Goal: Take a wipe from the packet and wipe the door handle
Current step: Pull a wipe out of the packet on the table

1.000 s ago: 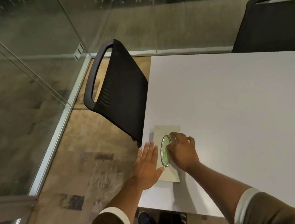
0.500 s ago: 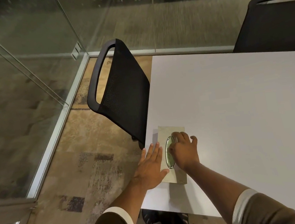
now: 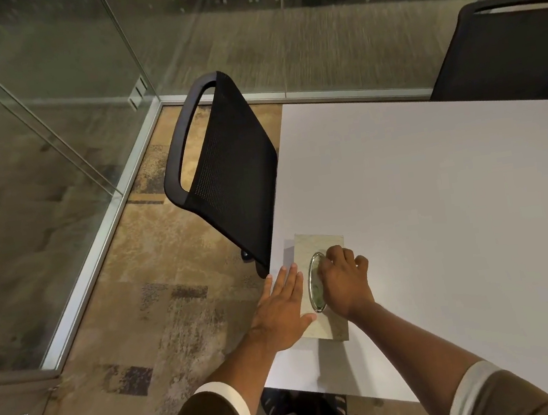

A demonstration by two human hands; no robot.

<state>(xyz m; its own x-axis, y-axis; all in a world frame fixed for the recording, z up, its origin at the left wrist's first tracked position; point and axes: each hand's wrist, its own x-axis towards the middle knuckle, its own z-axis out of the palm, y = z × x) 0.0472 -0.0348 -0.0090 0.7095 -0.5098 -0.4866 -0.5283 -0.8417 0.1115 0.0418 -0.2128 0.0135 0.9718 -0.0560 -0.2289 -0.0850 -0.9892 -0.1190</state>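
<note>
A flat beige wipe packet (image 3: 319, 241) lies on the white table (image 3: 438, 204) near its front left corner. An oval plastic lid (image 3: 314, 288) with a shiny rim sits on the packet's top, showing green inside. My left hand (image 3: 283, 306) lies flat, fingers straight, on the packet's left edge. My right hand (image 3: 344, 281) rests on the packet with its fingers curled at the oval lid's far end. The fingertips are hidden, and no wipe shows. No door handle is in view.
A black mesh chair (image 3: 227, 178) stands against the table's left side, close to the packet. A second black chair (image 3: 505, 51) is at the far right. Glass walls (image 3: 36, 167) with metal frames enclose the left and back. Patterned carpet covers the floor.
My right hand's fingers have shifted a little along the oval lid toward its far end. My left hand stays flat on the packet. The view has drifted slightly.
</note>
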